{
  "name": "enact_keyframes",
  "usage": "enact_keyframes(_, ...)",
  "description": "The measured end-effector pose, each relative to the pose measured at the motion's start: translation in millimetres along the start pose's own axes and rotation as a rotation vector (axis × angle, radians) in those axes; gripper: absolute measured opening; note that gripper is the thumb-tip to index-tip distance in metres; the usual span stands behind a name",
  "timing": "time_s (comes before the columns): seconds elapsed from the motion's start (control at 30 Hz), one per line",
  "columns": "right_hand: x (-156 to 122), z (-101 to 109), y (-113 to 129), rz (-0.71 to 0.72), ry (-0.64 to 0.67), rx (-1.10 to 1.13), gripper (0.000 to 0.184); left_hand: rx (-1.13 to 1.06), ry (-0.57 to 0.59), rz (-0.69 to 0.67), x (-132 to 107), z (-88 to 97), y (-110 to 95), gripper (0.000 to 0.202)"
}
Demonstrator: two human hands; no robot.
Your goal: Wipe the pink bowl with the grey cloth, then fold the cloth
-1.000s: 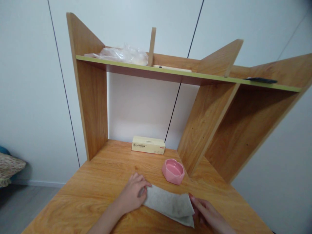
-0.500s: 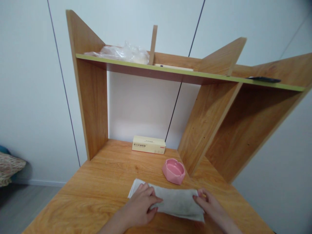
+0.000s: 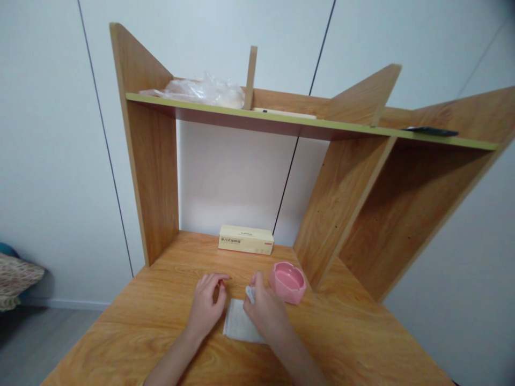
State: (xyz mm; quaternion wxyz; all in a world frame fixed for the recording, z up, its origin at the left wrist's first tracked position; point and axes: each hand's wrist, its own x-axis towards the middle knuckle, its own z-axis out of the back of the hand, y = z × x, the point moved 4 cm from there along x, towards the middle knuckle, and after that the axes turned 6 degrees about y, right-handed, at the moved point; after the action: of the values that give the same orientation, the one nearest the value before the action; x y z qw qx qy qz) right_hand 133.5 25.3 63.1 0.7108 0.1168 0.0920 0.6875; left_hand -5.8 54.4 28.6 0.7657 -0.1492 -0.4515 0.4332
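Note:
A pale grey-white cloth (image 3: pixel 240 325) lies folded on the wooden desk in front of me, smaller than a moment ago. My right hand (image 3: pixel 269 315) is over its right part, with a raised bit of the cloth pinched between thumb and fingers; the palm hides the rest of that side. To the left, my left hand (image 3: pixel 206 306) is just off the cloth's edge, fingers curved and thumb apart, holding nothing. Close behind my right hand sits a pink faceted ashtray (image 3: pixel 288 283).
A cream box (image 3: pixel 245 239) with printed lettering stands at the back of the desk (image 3: pixel 161 305). Upright wooden panels (image 3: pixel 341 198) rise at both sides. Overhead, a shelf (image 3: pixel 233 119) carries a clear plastic bag (image 3: pixel 205 91) and a dark flat item (image 3: pixel 432 131).
The cloth went from a long strip held at both ends to a shorter folded piece. My right hand swung left with its edge; my left hand let go and moved left and away from me.

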Motion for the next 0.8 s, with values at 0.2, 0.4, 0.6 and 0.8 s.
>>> enact_keyframes(0.2,4.6,-46.4,18.0,0.116,0.07,0.159,0.03,0.03,0.029,0.043,1.0,0.0,0.8,0.016)
enact_keyframes(0.4,6.2,-14.1,-31.9,0.152,-0.146,0.383,0.023,0.068,0.158,-0.007,0.8,-5.7,-8.3,0.015)
enact_keyframes(0.6,-2.6,-24.5,-80.7,0.036,0.004,0.298,0.013,0.168,0.368,-0.025,-4.7,-20.1,-12.6,0.016)
enact_keyframes(0.8,-18.5,-51.3,-90.0,-0.05,0.139,0.216,0.013,0.239,0.462,0.013,-9.6,-28.6,-5.9,0.024)
